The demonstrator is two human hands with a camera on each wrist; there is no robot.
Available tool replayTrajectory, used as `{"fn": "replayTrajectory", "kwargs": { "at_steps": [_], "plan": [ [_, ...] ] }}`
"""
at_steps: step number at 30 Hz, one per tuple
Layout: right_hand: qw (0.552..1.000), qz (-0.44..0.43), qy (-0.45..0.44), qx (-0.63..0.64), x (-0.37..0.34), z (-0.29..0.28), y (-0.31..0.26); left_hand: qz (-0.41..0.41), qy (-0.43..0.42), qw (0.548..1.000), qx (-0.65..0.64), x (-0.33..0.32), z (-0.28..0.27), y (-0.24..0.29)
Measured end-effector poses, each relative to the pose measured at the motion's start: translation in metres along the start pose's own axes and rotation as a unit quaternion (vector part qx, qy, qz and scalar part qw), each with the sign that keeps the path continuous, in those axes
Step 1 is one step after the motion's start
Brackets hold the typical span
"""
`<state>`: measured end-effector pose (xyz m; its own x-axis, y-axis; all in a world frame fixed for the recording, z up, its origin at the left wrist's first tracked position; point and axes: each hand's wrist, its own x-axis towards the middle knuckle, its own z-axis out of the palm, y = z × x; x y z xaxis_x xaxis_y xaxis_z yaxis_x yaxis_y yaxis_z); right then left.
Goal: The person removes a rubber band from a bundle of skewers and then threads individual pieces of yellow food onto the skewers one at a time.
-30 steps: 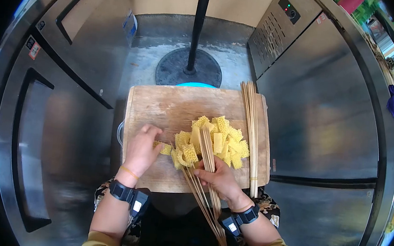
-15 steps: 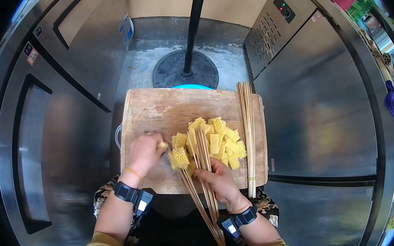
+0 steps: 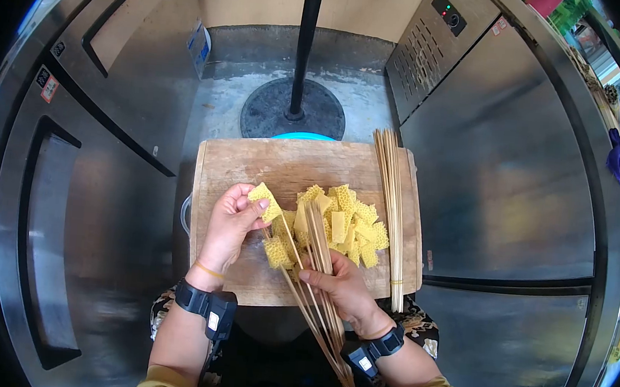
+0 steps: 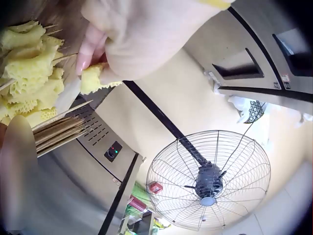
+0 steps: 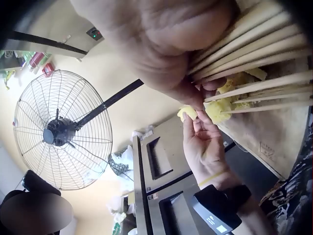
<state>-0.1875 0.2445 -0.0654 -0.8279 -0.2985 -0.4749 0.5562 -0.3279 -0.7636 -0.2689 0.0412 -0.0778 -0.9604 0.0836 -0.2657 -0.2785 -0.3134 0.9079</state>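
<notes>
My left hand (image 3: 228, 223) pinches a yellow piece of honeycomb tripe (image 3: 265, 203) between thumb and fingers, over the left part of the wooden cutting board (image 3: 235, 161). My right hand (image 3: 346, 286) grips a bundle of bamboo skewers (image 3: 318, 242). From it a single skewer (image 3: 289, 236) slants out, its tip end at the lower edge of the pinched tripe. Below the bundle, a few skewers (image 3: 305, 307) carry tripe pieces (image 3: 276, 252) at their far ends. To the right of these lies a pile of cut tripe (image 3: 356, 209). My right palm hides part of the bundle in the right wrist view.
Along the board's right edge lies a tied bundle of skewers (image 3: 389, 215). Steel cabinets stand at the left (image 3: 125, 199) and right (image 3: 502, 188). Beyond the board are a black pole on a round base (image 3: 258, 111) and part of a turquoise rim (image 3: 304, 136).
My left hand picked a tripe piece off the board, turned it up and brought it toward the bundle. A single skewer now sticks out leftward from my right hand to that piece.
</notes>
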Motion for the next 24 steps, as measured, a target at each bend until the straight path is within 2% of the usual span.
{"fn": "replayTrajectory", "kwargs": {
  "at_steps": [3,15,18,21,24],
  "plan": [
    [1.000,0.011,-0.002,-0.006,-0.002,0.003,-0.005,0.026,0.012,0.999,0.046,0.000,0.001,0.000],
    [0.999,0.018,0.019,-0.042,0.001,0.001,-0.003,0.133,-0.033,0.980,0.145,-0.010,0.014,0.003],
    [0.999,0.017,0.013,-0.048,0.005,-0.002,0.001,0.190,-0.035,0.957,0.216,-0.015,0.019,0.003],
    [0.999,0.002,0.016,-0.047,0.006,-0.004,0.004,0.278,-0.053,0.902,0.325,-0.021,0.021,0.010],
    [0.996,-0.025,0.017,-0.079,0.007,-0.004,0.006,0.227,0.006,0.925,0.304,-0.023,0.024,0.006]
  ]
}}
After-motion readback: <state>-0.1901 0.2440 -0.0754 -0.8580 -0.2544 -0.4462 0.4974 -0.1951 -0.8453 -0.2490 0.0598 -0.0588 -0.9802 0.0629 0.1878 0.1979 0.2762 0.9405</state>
